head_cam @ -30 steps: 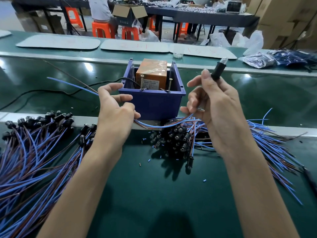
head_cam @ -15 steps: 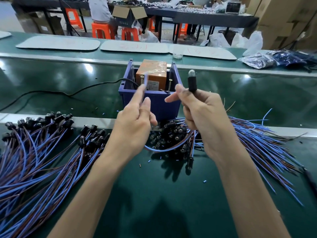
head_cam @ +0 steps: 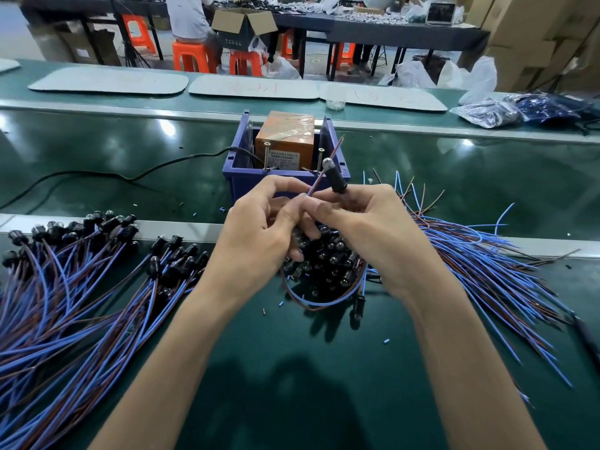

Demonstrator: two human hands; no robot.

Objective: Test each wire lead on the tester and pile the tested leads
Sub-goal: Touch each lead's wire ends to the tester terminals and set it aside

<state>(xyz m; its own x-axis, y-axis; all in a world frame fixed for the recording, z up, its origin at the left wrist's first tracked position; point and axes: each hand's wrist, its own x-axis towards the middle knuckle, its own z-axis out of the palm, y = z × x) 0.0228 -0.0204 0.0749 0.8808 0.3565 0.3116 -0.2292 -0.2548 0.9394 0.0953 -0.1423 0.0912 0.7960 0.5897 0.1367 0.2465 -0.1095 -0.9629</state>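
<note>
Head view: the left hand [head_cam: 259,228] and right hand [head_cam: 373,228], apart half a second earlier, had met just near of the tester [head_cam: 285,141]. The right gripped the lead's socket [head_cam: 332,178]; the left pinched its wire ends [head_cam: 319,180], clear of the contact screws [head_cam: 267,155], so testing probably remained.

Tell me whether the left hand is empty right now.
No, the left hand pinches the lead's blue and brown wires while the right hand grips its black lamp holder.
</note>
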